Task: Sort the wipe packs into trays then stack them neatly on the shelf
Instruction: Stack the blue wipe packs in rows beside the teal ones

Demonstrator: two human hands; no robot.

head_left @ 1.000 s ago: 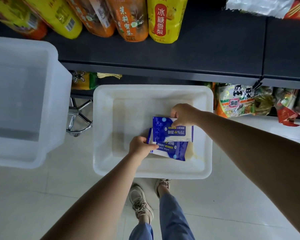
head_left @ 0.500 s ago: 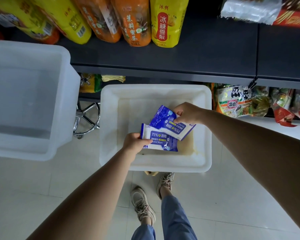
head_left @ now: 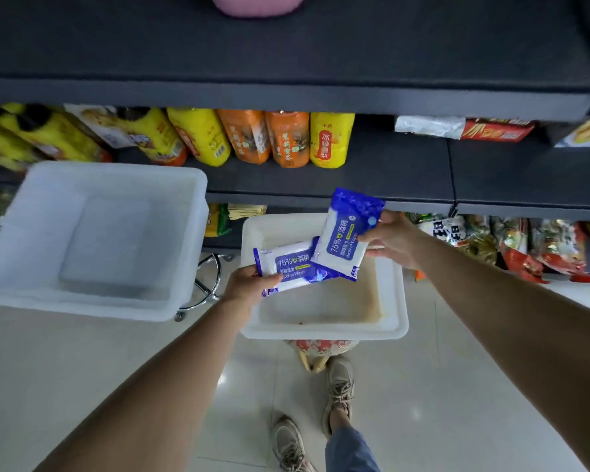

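Left hand (head_left: 249,287) grips one blue-white wipe pack (head_left: 288,267), right hand (head_left: 394,238) pinches another pack (head_left: 346,233), both above white tray (head_left: 324,330); labels read "75%" & "Alcohol Wipes"; second tray (head_left: 21,240) at left

Both hands (head_left: 252,284) (head_left: 394,241) curled, arms outstretched

2 wipe packs (head_left: 295,267) (head_left: 346,235), 2 white trays (head_left: 92,240) (head_left: 324,330), 2 hands (head_left: 249,289) (head_left: 394,240)
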